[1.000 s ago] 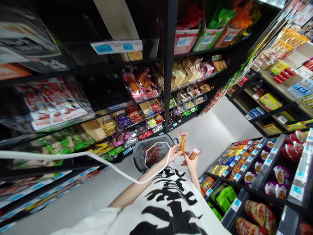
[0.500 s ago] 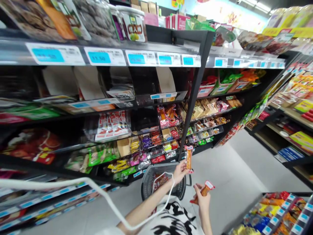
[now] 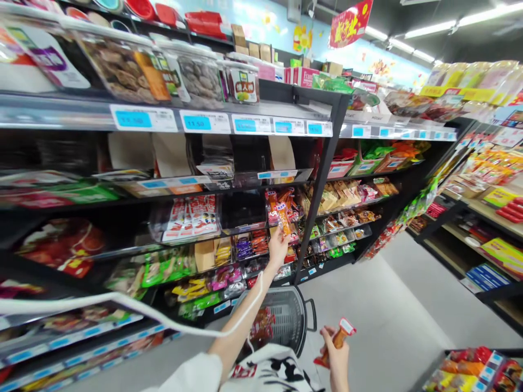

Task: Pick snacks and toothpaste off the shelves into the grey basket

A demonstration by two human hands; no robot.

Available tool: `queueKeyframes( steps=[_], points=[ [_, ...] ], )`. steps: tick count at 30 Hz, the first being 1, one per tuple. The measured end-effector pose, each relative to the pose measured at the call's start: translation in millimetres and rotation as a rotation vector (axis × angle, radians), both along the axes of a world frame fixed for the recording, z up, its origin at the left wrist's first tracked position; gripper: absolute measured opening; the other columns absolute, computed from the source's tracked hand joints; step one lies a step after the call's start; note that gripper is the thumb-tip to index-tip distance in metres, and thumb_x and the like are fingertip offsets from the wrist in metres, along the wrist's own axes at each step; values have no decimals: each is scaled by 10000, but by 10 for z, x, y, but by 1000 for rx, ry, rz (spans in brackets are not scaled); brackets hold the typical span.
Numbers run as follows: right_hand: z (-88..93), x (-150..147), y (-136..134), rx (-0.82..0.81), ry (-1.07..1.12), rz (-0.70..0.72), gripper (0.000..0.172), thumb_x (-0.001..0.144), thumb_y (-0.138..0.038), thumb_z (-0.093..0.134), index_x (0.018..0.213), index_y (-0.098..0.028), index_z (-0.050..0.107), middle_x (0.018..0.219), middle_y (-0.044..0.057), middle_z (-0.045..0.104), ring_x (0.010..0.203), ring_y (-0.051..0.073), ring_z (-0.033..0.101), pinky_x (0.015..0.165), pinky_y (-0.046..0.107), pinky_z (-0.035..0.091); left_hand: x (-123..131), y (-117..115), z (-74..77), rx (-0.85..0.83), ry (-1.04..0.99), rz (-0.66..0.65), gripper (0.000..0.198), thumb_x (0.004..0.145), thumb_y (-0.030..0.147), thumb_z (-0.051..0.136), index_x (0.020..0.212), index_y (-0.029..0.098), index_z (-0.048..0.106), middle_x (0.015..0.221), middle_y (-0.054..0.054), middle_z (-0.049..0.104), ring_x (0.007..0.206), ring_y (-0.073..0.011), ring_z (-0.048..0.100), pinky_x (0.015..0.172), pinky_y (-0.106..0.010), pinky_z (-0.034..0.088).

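My left hand (image 3: 278, 247) reaches out toward the shelf, its fingers closed on the lower end of an orange-brown snack packet (image 3: 283, 219). That packet is upright, in front of a bin of similar red and orange packets (image 3: 291, 197). Lower right, my right hand (image 3: 337, 353) grips another snack packet (image 3: 342, 333) with a red-and-white end, held tilted over the floor. Between my body and the shelf, a grey shopping basket (image 3: 303, 310) contains several reddish packets (image 3: 263, 325); my left forearm hides part of it.
Black shelving (image 3: 327, 158) holds snack bins and plastic jars (image 3: 242, 81). A white cord (image 3: 163, 316) crosses the lower left. Another rack (image 3: 482, 218) stands at the right across the grey floor (image 3: 379, 310), and a snack display (image 3: 461, 370) sits lower right.
My left hand has moved forward and left, carrying its packet from above the basket to the shelf bin. My right hand keeps its packet, slightly lower in view. The view has tilted up.
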State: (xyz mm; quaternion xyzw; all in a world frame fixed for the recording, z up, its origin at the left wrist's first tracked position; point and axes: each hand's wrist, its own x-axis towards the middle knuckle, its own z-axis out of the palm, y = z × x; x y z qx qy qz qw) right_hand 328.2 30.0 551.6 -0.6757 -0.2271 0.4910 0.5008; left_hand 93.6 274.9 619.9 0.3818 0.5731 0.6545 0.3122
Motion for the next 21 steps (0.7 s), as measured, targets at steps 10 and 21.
queueKeyframes(
  steps=[10, 21],
  points=[
    [-92, 78, -65, 12, -7, 49, 741, 493, -737, 836, 882, -126, 676, 412, -42, 506, 334, 107, 451, 303, 227, 459, -479, 850, 752, -142, 472, 184, 855, 789, 257, 750, 1512, 36, 352, 1535, -285, 356, 1400, -414, 378, 1152, -550, 313],
    [-72, 132, -12, 40, 207, -10, 712, 532, -592, 896, 1035, -174, 614, 666, -31, 617, 457, 141, 581, 383, 259, 511, 360, -308, 38, 75, 564, -271, 297, 915, 214, 522, 1188, 183, 637, 1185, -120, 642, 1129, -251, 601, 1027, -432, 466]
  ],
)
